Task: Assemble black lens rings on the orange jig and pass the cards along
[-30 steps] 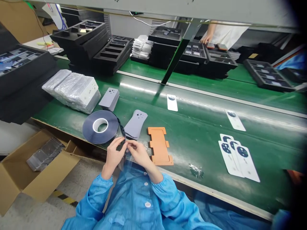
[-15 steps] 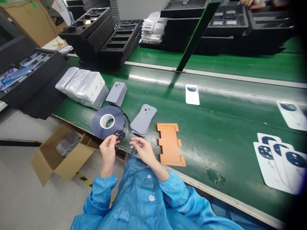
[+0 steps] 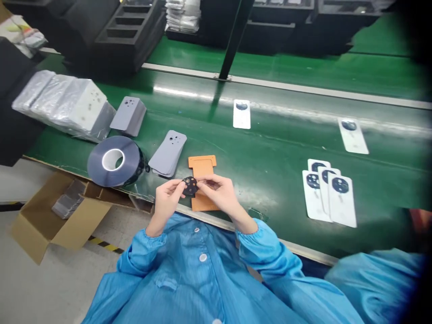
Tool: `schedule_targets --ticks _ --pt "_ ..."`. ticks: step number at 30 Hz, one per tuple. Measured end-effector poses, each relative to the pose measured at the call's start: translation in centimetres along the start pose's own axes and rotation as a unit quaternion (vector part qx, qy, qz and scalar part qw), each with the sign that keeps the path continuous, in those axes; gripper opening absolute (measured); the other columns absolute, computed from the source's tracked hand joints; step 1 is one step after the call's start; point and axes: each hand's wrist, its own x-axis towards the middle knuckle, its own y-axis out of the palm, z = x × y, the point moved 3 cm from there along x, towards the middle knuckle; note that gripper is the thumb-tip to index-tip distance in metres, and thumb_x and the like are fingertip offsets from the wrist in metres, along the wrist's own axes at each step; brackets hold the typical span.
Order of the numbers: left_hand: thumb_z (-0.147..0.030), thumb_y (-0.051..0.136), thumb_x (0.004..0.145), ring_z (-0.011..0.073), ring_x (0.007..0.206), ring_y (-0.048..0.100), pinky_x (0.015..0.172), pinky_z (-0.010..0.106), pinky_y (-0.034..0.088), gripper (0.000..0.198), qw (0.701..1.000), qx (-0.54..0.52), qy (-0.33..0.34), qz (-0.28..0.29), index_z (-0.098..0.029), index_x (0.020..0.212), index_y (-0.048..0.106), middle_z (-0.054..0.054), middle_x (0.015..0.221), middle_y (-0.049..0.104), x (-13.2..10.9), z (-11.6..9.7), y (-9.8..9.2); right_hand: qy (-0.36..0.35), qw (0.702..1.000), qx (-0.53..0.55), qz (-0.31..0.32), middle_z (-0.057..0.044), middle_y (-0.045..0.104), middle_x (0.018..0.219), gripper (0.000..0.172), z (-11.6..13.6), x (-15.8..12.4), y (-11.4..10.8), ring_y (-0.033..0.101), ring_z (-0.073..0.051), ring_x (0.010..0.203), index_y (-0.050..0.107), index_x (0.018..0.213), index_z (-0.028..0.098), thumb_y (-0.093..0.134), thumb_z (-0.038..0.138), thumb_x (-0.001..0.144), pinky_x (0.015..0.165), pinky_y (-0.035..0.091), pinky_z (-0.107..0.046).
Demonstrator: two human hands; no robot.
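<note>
Between both hands, in front of my body, is a thin black round sticker [image 3: 189, 187] with several holes. My left hand [image 3: 168, 198] pinches its left edge between thumb and fingers. The right edge is pinched by my right hand [image 3: 221, 191]. Beneath the hands lies an orange fixture plate [image 3: 204, 165], partly covered by them. Left of it is a loose stack of grey phone back panels [image 3: 168, 155] with camera holes. Further left, a large tape roll [image 3: 97, 167] with a white core lies on its side, black pieces showing along its right edge.
White panels with black round patches [image 3: 342, 202] overlap at right; two single ones [image 3: 241, 118] lie further back. Behind the roll are another grey stack [image 3: 126, 118] and plastic-wrapped panels [image 3: 81, 105]. A cardboard box [image 3: 43, 220] sits below left. A blue sleeve [image 3: 378, 283] shows at lower right.
My left hand has carried the black sticker from beside the tape roll to above the orange plate. My right hand has closed on its other edge. The view has shifted right and down.
</note>
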Motion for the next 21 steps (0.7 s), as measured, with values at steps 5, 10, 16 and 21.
schedule_targets --ticks 5,10,16,21 --pt "-0.052 0.074 0.088 0.0219 0.078 0.077 0.067 0.033 0.065 0.040 0.998 0.013 0.016 0.063 -0.014 0.100 0.077 0.011 0.093 0.081 1.2 1.4 3.9 -0.030 0.997 -0.073 -0.019 -0.008 0.081 0.088 0.026 0.1 0.6 -4.8 0.073 -0.019 0.076 0.083 0.097 0.017 0.079 0.038 0.082 0.073 0.061 -0.033" --pt "-0.047 0.083 0.083 0.0352 0.145 0.054 0.121 0.052 0.046 0.060 0.960 0.214 0.176 0.037 -0.019 0.133 0.067 0.019 0.154 0.057 1.3 2.5 4.2 -0.041 0.993 -0.090 -0.063 -0.007 0.081 0.089 0.026 -0.8 2.6 -7.3 0.071 -0.017 0.075 0.083 0.100 0.017 0.077 0.035 0.081 0.075 0.060 -0.032" --pt "-0.047 0.085 0.082 0.0407 0.160 0.032 0.130 0.065 0.023 0.098 0.909 0.362 0.177 0.106 -0.021 0.162 0.037 0.020 0.166 0.045 0.4 5.6 4.1 0.009 0.993 -0.058 -0.102 -0.007 0.080 0.085 0.031 -3.0 4.0 -7.9 0.069 -0.015 0.070 0.083 0.100 0.015 0.078 0.037 0.078 0.072 0.059 -0.031" --pt "-0.053 0.086 0.081 0.0405 0.158 0.036 0.131 0.066 0.020 0.098 0.908 0.359 0.174 0.127 -0.024 0.162 0.039 0.019 0.163 0.049 -0.8 6.0 3.7 0.020 0.992 -0.069 -0.104 -0.007 0.080 0.084 0.031 -3.8 3.6 -7.6 0.066 -0.014 0.068 0.084 0.099 0.016 0.077 0.037 0.077 0.068 0.056 -0.029"
